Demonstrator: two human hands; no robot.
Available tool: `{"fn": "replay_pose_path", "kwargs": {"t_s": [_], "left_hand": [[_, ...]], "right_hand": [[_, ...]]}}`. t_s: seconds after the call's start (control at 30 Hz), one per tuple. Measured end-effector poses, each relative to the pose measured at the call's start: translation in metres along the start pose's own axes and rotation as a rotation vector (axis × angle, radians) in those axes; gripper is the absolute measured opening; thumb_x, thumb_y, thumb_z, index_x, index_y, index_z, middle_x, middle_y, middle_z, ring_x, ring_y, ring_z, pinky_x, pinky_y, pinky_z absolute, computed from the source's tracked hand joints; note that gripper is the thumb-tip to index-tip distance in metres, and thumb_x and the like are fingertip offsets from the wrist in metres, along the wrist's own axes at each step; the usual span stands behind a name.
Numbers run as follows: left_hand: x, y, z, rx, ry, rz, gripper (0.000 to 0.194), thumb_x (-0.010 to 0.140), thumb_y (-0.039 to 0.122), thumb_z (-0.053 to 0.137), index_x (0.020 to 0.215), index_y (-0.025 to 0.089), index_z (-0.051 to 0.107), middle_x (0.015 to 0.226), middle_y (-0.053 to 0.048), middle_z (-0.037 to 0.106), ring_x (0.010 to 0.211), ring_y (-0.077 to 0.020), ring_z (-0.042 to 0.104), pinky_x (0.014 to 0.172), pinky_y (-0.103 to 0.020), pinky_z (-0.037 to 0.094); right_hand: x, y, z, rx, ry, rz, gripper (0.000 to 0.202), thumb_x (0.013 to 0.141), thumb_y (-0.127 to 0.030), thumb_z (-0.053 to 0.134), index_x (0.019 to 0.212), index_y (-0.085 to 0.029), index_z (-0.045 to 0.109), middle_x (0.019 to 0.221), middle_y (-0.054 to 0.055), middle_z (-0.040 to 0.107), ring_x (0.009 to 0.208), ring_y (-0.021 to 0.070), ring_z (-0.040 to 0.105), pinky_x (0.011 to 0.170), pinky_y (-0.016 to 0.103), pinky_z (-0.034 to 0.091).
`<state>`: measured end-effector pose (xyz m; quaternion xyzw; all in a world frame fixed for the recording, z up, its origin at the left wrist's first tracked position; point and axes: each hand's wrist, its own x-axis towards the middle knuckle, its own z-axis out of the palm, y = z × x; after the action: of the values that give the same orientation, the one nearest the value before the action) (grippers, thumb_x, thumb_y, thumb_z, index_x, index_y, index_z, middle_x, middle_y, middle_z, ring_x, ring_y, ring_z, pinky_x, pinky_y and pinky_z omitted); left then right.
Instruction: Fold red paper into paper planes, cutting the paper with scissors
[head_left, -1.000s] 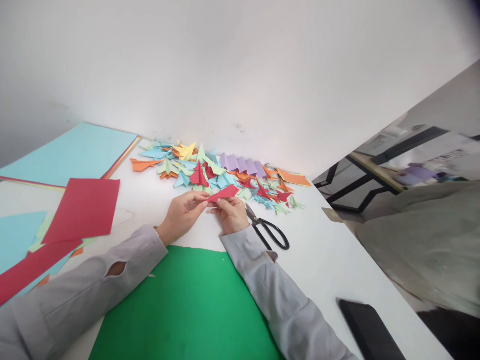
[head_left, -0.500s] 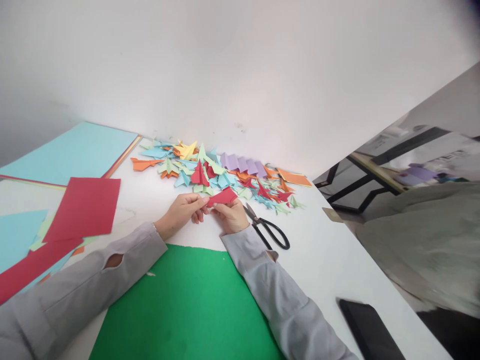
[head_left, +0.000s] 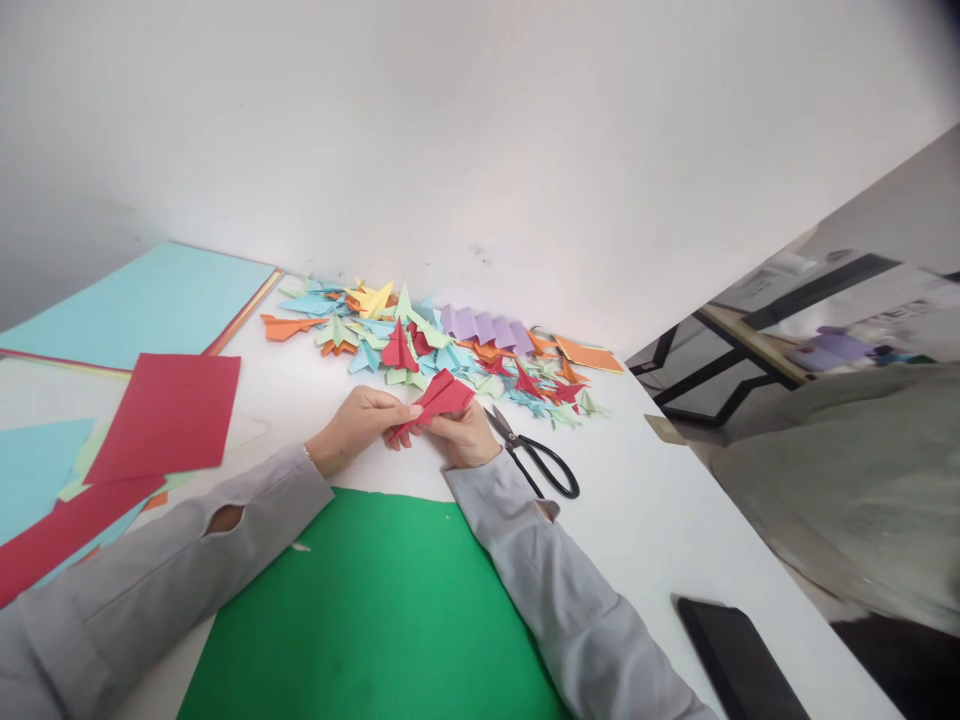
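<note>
Between my two hands is a small folded piece of red paper (head_left: 447, 394), held up just above the white table. My left hand (head_left: 369, 420) pinches its left end between thumb and fingers. On the other side, my right hand (head_left: 466, 432) grips its lower right part, thumb on the near face. A pile of small folded paper planes (head_left: 401, 345) in several colours lies right behind the hands. Close to my right wrist rest black-handled scissors (head_left: 534, 455), partly hidden by the sleeve. A green sheet (head_left: 367, 610) lies under and between my forearms.
At the left are a red paper sheet (head_left: 169, 415), a stack topped by light blue paper (head_left: 150, 305), and loose coloured strips. A black phone-like slab (head_left: 739, 655) lies near the right edge. The wall (head_left: 450, 150) stands behind the table; a person's clothing (head_left: 847, 490) shows at right.
The red paper has opened out and turned in my fingers, so more of its face and a crease show. Both hands stay nearly in place.
</note>
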<state>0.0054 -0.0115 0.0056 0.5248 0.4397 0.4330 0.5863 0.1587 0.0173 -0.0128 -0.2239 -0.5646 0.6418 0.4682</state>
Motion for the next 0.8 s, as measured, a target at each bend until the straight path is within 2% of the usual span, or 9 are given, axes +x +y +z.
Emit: {"fn": "replay_pose_path", "kwargs": {"t_s": [0.17, 0.3, 0.43, 0.57, 0.8], "left_hand": [[-0.002, 0.0, 0.003, 0.106, -0.106, 0.021, 0.036, 0.07, 0.044, 0.064, 0.054, 0.012, 0.068, 0.049, -0.006, 0.061, 0.043, -0.01, 0.049, 0.046, -0.023, 0.038], [-0.005, 0.001, 0.006, 0.197, -0.168, 0.069, 0.038, 0.075, 0.045, 0.057, 0.059, 0.013, 0.071, 0.051, -0.005, 0.061, 0.048, -0.0108, 0.049, 0.047, -0.021, 0.037], [-0.007, 0.003, 0.006, 0.233, -0.229, 0.067, 0.037, 0.078, 0.043, 0.053, 0.068, 0.013, 0.073, 0.056, -0.006, 0.062, 0.054, -0.0122, 0.052, 0.049, -0.021, 0.037], [-0.007, 0.004, 0.005, 0.278, -0.268, 0.071, 0.031, 0.078, 0.037, 0.055, 0.074, 0.014, 0.075, 0.058, -0.005, 0.064, 0.057, -0.0128, 0.054, 0.052, -0.021, 0.038], [-0.006, 0.002, 0.005, 0.313, -0.269, 0.108, 0.028, 0.077, 0.034, 0.057, 0.065, 0.014, 0.071, 0.062, -0.006, 0.065, 0.058, -0.0131, 0.055, 0.057, -0.022, 0.042]], "right_hand": [[-0.001, -0.002, -0.004, 0.043, -0.039, 0.053, 0.02, 0.054, -0.027, 0.078, 0.064, -0.016, 0.064, 0.051, -0.002, 0.06, 0.045, 0.0133, 0.054, 0.047, 0.027, 0.044], [-0.001, -0.004, -0.007, 0.058, -0.112, 0.121, 0.018, 0.054, -0.026, 0.074, 0.06, -0.014, 0.062, 0.049, -0.001, 0.058, 0.041, 0.0123, 0.051, 0.042, 0.026, 0.04], [0.001, -0.003, -0.012, 0.157, -0.051, 0.092, 0.01, 0.054, -0.021, 0.068, 0.057, -0.016, 0.06, 0.051, -0.002, 0.055, 0.043, 0.0114, 0.047, 0.042, 0.026, 0.038], [0.003, 0.0, -0.016, 0.217, 0.019, 0.029, 0.007, 0.05, -0.017, 0.064, 0.053, -0.018, 0.058, 0.051, -0.003, 0.051, 0.051, 0.0117, 0.047, 0.048, 0.025, 0.038], [0.003, 0.004, -0.017, 0.16, 0.028, 0.068, 0.009, 0.047, -0.015, 0.065, 0.053, -0.017, 0.057, 0.053, -0.003, 0.05, 0.053, 0.0111, 0.046, 0.052, 0.026, 0.037]]}}
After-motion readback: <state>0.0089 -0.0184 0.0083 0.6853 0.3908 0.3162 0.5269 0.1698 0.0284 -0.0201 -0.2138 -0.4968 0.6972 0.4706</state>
